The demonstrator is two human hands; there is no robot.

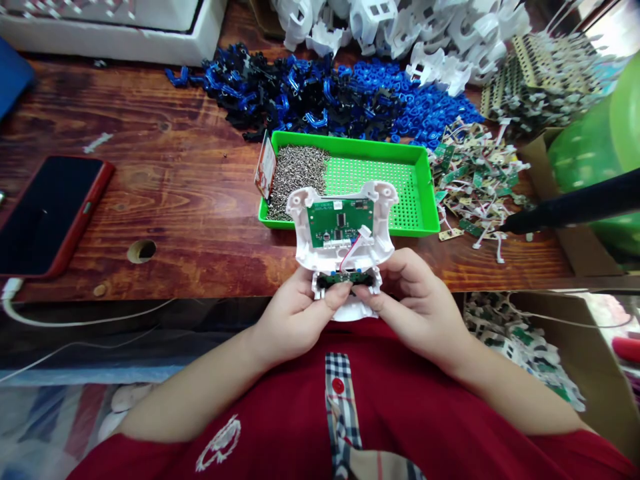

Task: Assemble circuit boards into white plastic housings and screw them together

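Observation:
Between my hands is a white plastic housing (345, 257) with a green circuit board (341, 223) set in its upper part. A white connector (365, 232) with thin red and white wires sits over the board. My left hand (303, 310) grips the housing's lower left, its thumb on the small dark board (345, 279) there. From the other side my right hand (420, 303) holds the lower right, thumb also pressing near that board. Both hands' fingers curl under the housing and are partly hidden. Just behind it stands a green tray (425, 200) with many small screws (300, 170) at its left end.
Blue and black plastic parts (300, 93) and white shells (425, 33) are heaped at the back. Small wired boards (480, 180) lie right of the tray. A dark rod (575, 200) juts in from the right. A phone (50, 213) charges at left, near a hole (142, 251) in the table.

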